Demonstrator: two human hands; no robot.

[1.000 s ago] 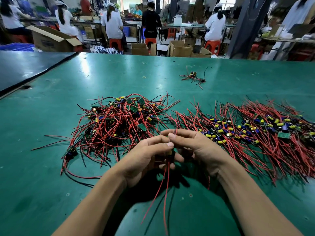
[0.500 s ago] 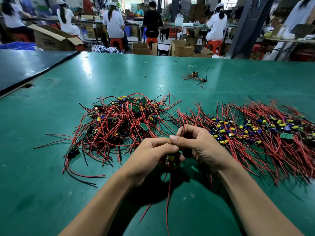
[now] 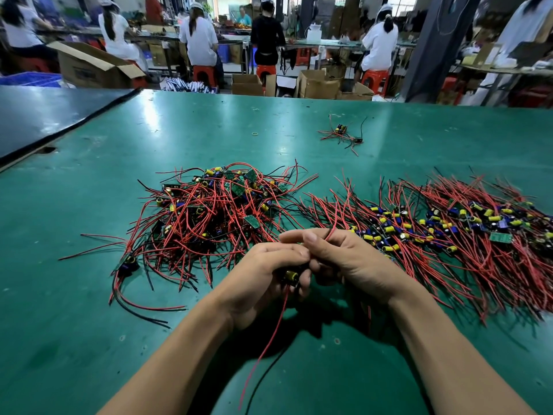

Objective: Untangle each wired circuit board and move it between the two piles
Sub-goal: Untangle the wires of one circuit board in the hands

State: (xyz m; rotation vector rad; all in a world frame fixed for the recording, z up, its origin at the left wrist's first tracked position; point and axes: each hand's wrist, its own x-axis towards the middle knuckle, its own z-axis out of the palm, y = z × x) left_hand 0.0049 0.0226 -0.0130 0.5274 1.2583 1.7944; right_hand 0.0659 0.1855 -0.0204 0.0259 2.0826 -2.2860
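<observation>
A tangled pile of wired circuit boards (image 3: 209, 217) with red and black leads lies at centre left of the green table (image 3: 74, 324). A combed-out pile (image 3: 449, 235) spreads to the right. Between them, my left hand (image 3: 263, 280) grips one small wired board (image 3: 291, 277) with a yellow capacitor; its red and black leads hang toward me. My right hand (image 3: 350, 262) touches the left hand and pinches a red wire (image 3: 330, 233) between thumb and forefinger. Most of the board is hidden under my fingers.
A small separate cluster of boards (image 3: 342, 134) lies farther back at centre right, with a rubber band (image 3: 255, 134) near it. A dark table (image 3: 45, 115) adjoins at the left. People sit at benches beyond the far edge, among cardboard boxes (image 3: 317, 83).
Both hands stayed between the piles. The right hand's fingers have shifted on the red wire, and the leads hanging below the left hand have swung slightly.
</observation>
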